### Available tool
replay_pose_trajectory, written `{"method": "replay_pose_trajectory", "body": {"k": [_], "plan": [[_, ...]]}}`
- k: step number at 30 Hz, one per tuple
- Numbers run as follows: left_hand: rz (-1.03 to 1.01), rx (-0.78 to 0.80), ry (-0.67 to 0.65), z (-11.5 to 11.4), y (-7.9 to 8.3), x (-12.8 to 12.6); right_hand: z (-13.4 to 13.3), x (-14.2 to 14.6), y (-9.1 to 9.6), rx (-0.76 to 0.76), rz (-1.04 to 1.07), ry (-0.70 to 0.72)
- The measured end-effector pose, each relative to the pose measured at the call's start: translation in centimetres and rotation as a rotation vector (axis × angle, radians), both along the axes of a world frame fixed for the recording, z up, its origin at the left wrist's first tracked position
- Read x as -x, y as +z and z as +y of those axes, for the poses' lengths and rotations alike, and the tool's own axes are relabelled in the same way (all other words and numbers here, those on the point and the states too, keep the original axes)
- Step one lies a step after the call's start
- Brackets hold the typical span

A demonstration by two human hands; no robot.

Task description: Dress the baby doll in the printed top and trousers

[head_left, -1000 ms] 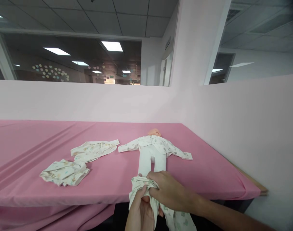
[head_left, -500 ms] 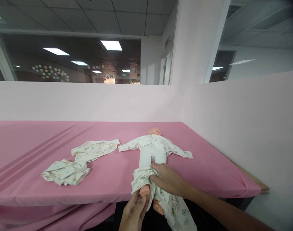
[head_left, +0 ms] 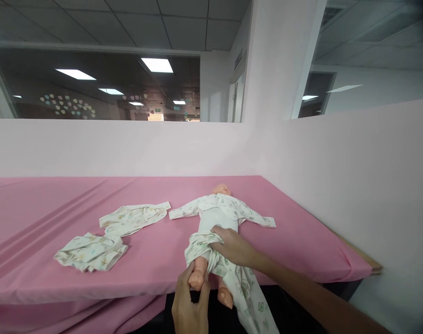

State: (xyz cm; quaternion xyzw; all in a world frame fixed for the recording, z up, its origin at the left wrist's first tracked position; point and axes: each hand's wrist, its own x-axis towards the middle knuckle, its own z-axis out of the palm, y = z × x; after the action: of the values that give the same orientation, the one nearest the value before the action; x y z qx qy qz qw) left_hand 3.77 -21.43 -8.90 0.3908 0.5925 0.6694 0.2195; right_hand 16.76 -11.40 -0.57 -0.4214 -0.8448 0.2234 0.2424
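A baby doll (head_left: 216, 218) lies on its back on the pink-covered table, head at the far end and feet at the near edge. It wears a white patterned long-sleeved top (head_left: 216, 202). White pants with a green print (head_left: 197, 243) are bunched around its upper legs, one pant leg trailing over the table edge. My right hand (head_left: 234, 246) is closed on the bunched waist of the pants. My left hand (head_left: 190, 299) holds the doll's leg on the left, thumb and fingers on either side of the bare foot (head_left: 196, 278). The other bare foot (head_left: 225, 297) hangs beside the trailing pant leg.
To the left lie a small patterned top (head_left: 135, 218) and a crumpled patterned garment (head_left: 91, 253). A pink cloth (head_left: 156, 269) covers the table and drapes over its front. White walls (head_left: 128, 148) with windows stand behind and to the right.
The doll's left-hand foot has come further out of the pant leg, showing more bare leg. My left hand's fingers have spread around it. My right hand has shifted slightly up and left.
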Motion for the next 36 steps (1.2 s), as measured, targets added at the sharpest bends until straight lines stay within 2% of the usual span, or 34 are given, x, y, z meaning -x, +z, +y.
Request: {"method": "replay_pose_trajectory", "body": {"k": [5,8,12,15,18,21,26,29,30,32,34,36], "plan": [[0.054,-0.055,0.047,0.2,-0.5,0.3,4.1,0.3,0.4,-0.104,-0.13,-0.071],[0.08,-0.033,0.031,0.6,-1.1,0.7,4.7,0.7,0.3,-0.114,-0.167,-0.099],[0.022,0.103,-0.06,0.9,-1.7,1.8,2.5,0.0,-0.4,-0.086,-0.122,-0.082],[-0.156,0.105,-0.183,1.0,-1.6,2.5,0.0,-1.7,-1.3,-0.024,-0.019,-0.056],[-0.36,0.076,-0.323,1.4,-0.8,2.9,-1.8,-3.2,-2.3,0.007,0.039,-0.034],[-0.446,0.083,-0.47,2.1,0.6,3.0,-2.6,-3.8,-2.8,0.015,0.084,-0.015],[-0.463,0.122,-0.537,3.1,2.5,4.0,-3.2,-4.1,-2.7,0.116,0.189,-0.013],[-0.322,0.23,-0.59,3.3,3.0,5.4,-4.3,-5.2,-3.2,0.197,0.295,-0.059],[-0.219,0.284,-0.577,3.3,3.0,5.8,-4.8,-5.7,-3.6,0.225,0.318,-0.083],[0.022,0.352,-0.463,3.2,3.4,6.4,-5.8,-7.0,-5.0,0.26,0.339,-0.141],[0.225,0.33,-0.333,3.1,4.3,6.2,-6.9,-8.0,-7.1,0.263,0.339,-0.195],[0.382,0.236,-0.344,3.3,6.1,5.2,-8.0,-8.3,-9.6,0.271,0.361,-0.239]]}}
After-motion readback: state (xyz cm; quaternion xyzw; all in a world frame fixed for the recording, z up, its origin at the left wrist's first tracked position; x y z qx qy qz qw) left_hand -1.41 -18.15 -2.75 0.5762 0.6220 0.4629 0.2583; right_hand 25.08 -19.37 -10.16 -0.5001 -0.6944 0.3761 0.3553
